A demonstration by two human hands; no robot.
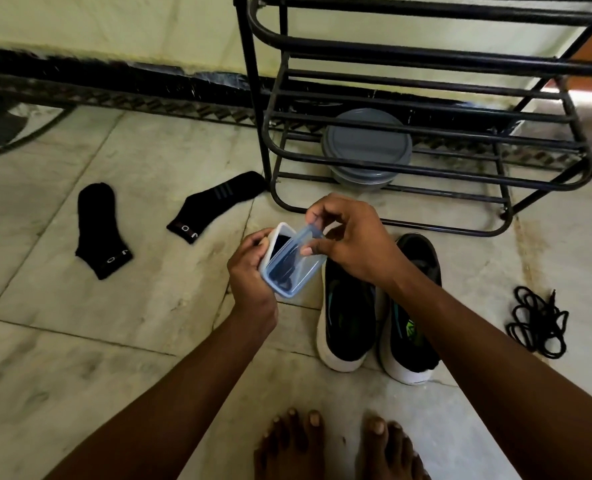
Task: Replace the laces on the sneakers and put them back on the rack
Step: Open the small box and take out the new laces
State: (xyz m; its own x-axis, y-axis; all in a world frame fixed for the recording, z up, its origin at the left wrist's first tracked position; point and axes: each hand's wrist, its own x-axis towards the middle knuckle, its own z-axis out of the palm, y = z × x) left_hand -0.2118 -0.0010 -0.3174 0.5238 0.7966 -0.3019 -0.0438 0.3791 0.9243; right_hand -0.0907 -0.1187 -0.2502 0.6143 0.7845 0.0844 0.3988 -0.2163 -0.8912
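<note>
So your left grip (249, 271) is wrapped round the little box (275, 234) to steady it. Your right grip (350, 237) pinches the blue lid (298, 268) open, probably to get the fresh laces. The sneakers (346, 306) sit unlaced on the floor at 5 o'clock, with the old laces (537, 320) at 3 and the rack (426, 84) at 12.

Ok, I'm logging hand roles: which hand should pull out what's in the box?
Right, probably. The left hand grips the box, steadying it. The right hand pinches the half-lifted lid just over the opening, so it's nearest the dark contents once it sheds the lid.
</note>
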